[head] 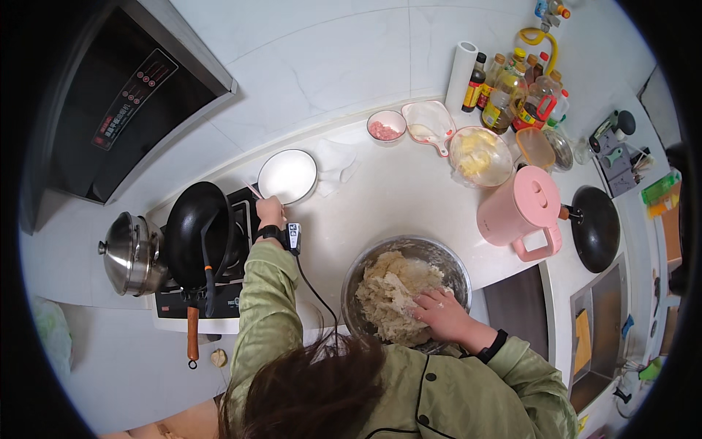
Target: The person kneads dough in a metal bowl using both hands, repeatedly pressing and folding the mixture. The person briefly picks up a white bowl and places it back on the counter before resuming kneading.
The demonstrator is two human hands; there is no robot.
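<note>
My left hand (270, 211) is closed around thin pink sticks (253, 190), apparently chopsticks, at the near edge of a white dark-rimmed bowl (288, 174). Whether the fingers also touch that rim is hard to tell. In front of my body stands a large stainless steel mixing bowl (460, 269). Inside it lies a shaggy, floury dough mass (389, 291). My right hand (441, 311) lies palm down on the right side of this dough, its fingertips dusted with flour.
A black wok (192, 236) and a steel steamer pot (123, 255) stand at left by the stove. Toward the right are a pink kettle (507, 206), a bowl with a yellow mixture (477, 153), a small bowl of minced meat (385, 130) and sauce bottles (504, 99). A cable hangs from my left wrist.
</note>
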